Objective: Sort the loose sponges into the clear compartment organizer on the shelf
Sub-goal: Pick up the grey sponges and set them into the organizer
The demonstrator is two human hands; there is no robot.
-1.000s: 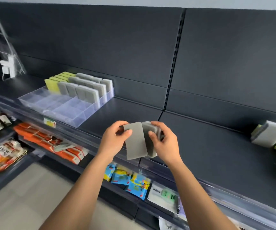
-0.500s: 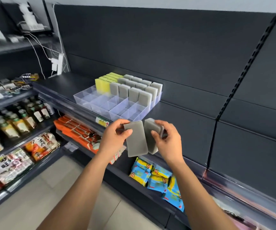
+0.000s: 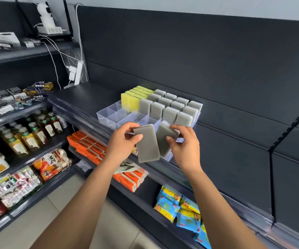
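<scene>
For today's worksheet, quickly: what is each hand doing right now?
Left hand: holding a grey sponge.
Right hand: holding a second grey sponge.

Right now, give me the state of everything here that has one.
left hand, gripping the left sponge
right hand, gripping the right sponge
left sponge, in the air, not yet stowed
right sponge, tilted, not yet stowed
organizer, back compartments filled, visible front ones empty
grey sponges, upright in organizer
yellow sponges, upright in organizer
</scene>
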